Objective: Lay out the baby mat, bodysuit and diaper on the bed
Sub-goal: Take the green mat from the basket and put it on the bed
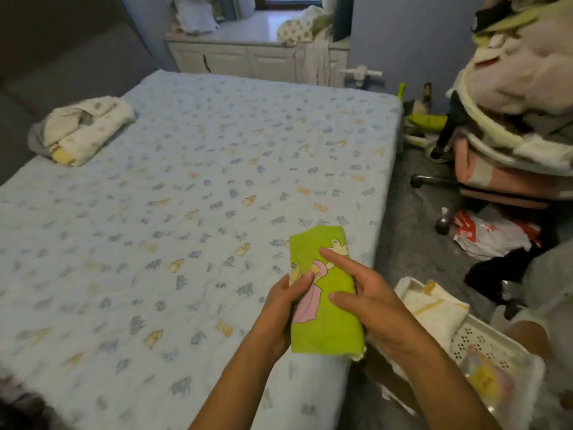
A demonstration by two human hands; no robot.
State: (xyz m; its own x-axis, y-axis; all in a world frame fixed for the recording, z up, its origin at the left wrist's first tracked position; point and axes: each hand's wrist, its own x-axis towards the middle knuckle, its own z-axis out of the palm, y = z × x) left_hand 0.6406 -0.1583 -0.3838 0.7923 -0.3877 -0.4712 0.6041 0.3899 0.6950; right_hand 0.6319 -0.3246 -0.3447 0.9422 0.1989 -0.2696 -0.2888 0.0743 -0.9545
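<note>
A folded green baby mat (328,324) with a pink and yellow cartoon print is held over the bed's near right corner. My left hand (279,308) grips its left edge. On its right side is my right hand (372,301), index finger stretched across the print. The bed (186,187) has a pale blue sheet with small flowers. A white basket (486,342) by my right side holds a folded white cloth with yellow trim (434,308) and a packaged item (483,380), blurred.
A folded bundle of cream and grey blankets (82,133) lies at the bed's far left. To the right stand a chair piled with clothes (511,88), a plastic bag (493,234) and dark clothing on the grey floor.
</note>
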